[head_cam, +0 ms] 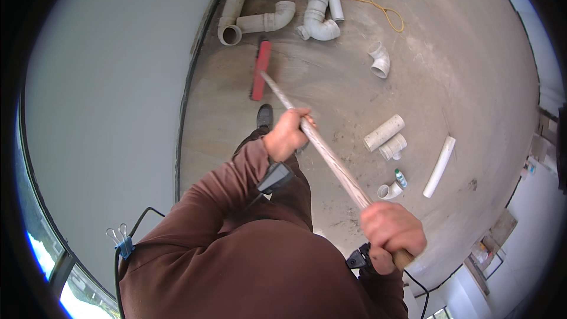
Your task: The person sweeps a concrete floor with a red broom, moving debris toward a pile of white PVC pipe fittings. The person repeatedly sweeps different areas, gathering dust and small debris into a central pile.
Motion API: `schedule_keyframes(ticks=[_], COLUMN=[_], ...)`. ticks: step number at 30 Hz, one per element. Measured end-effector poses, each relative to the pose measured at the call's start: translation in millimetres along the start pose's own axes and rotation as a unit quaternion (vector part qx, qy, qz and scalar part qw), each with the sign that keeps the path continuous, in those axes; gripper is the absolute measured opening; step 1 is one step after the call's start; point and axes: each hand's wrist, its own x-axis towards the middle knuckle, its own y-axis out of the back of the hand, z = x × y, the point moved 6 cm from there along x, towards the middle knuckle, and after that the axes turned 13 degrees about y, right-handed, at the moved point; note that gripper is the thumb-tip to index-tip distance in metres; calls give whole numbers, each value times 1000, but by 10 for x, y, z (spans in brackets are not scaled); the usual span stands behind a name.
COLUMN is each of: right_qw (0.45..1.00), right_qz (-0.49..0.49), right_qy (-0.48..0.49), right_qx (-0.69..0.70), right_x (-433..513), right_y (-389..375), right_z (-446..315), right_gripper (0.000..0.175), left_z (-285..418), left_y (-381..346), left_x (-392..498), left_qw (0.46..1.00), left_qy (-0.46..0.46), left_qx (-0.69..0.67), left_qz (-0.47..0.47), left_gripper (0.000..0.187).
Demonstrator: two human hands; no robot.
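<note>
Both hands hold a long wooden broom handle [333,159] that slants from lower right to upper left. My left hand [290,132] is closed around its middle, and my right hand [393,235] grips it near the end at lower right. At the far end, a red push broom head [261,71] rests on the concrete floor [328,79], beyond my dark shoe [265,116]. Past the broom head lie a white plastic pipe with an elbow [266,21] and a joined pipe fitting [317,13].
A pale wall [110,79] runs along the left. White pipe pieces [384,133], a bent fitting [380,60], a long thin pipe [439,167] and a small bottle [400,178] lie on the right. A yellow cord [390,13] curls near the pipes at the top.
</note>
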Motion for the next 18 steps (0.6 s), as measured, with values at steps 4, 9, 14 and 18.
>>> schedule_keyframes(ticks=[4,9,14,18], right_qw=[998,995,984,977], right_qz=[-34,9,76,72], right_qy=[-14,-71,-140,-91], right_qx=[59,70,-80,-182], right_x=[-325,-708,-944,-709], right_y=[-195,-312,628,913], right_z=[1039,1618,802,50], right_gripper=[23,19,18,17], left_z=[1016,1450,154,-1050], left_y=[906,1602,941,112], left_x=[-65,203,1332,1655], left_qw=[989,960,972,983], left_qy=[-80,-67,-75,3], left_qx=[-6,54,57,63], left_qz=[126,267,215,171], left_gripper=[15,18,16,13])
